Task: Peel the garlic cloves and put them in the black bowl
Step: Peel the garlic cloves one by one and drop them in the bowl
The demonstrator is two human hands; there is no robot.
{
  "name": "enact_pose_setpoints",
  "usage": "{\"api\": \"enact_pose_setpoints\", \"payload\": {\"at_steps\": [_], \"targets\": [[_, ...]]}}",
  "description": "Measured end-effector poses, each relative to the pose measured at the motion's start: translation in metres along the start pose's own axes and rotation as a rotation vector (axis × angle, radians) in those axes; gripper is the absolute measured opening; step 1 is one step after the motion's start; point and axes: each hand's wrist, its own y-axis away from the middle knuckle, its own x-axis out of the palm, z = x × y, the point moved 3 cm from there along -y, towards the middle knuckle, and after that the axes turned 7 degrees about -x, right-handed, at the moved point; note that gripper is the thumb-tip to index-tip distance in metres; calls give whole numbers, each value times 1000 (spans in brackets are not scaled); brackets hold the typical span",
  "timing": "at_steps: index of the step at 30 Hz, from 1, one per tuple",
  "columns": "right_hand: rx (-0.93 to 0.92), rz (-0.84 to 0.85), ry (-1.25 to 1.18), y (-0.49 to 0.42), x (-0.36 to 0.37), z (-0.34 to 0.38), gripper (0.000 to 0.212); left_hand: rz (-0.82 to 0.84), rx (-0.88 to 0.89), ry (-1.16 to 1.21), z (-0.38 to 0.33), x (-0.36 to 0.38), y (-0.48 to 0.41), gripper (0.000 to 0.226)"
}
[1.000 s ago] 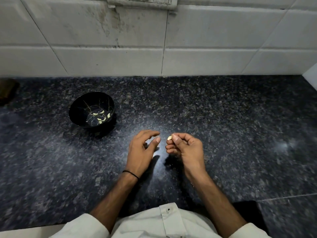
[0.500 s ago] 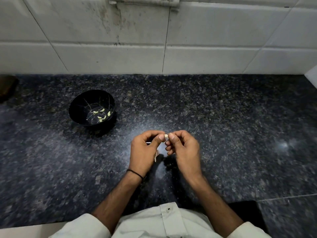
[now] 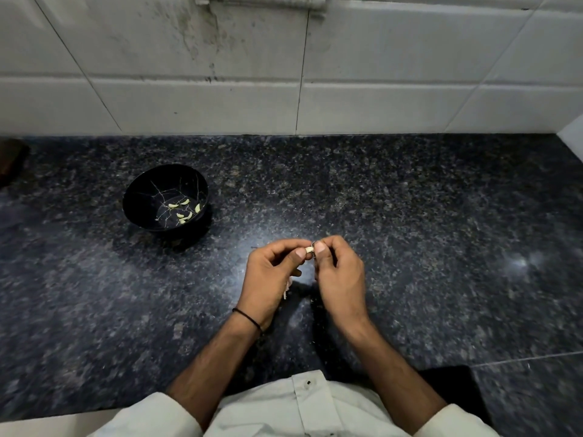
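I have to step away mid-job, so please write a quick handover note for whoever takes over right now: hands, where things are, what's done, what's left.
Left hand: pinches one end of a garlic clove between thumb and forefinger, above the granite counter.
Right hand: pinches the other end of the same clove, fingertips at its skin.
Black bowl: on the counter, to the left and farther back, with several peeled cloves inside.
Done: those cloves are peeled and in the bowl.
Left: finish peeling the held clove and drop it in the bowl. Pale bits show under the left palm; I cannot tell what they are.
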Motion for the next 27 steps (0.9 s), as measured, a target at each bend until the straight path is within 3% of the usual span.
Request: {"api": "enact_pose_setpoints", "payload": {"at_steps": [5,13,18,24,27], "targets": [[85,27,-132,-2,3,-7,20,27,-32,1,0,-1,1,20],[-160,84,122,-4,-8,9,21,57,-85,-91,-9,-1,-1,24],[91,117,-133,-9,0,-3,23,57,-159,47,-7,-1,0,20],[332,124,-418,-3,5,-2,24,22,-106,-13,-2,-1,1,20],[126,94,-98,-2,0,2,24,-37,16,-251,-7,-1,1,22]]}}
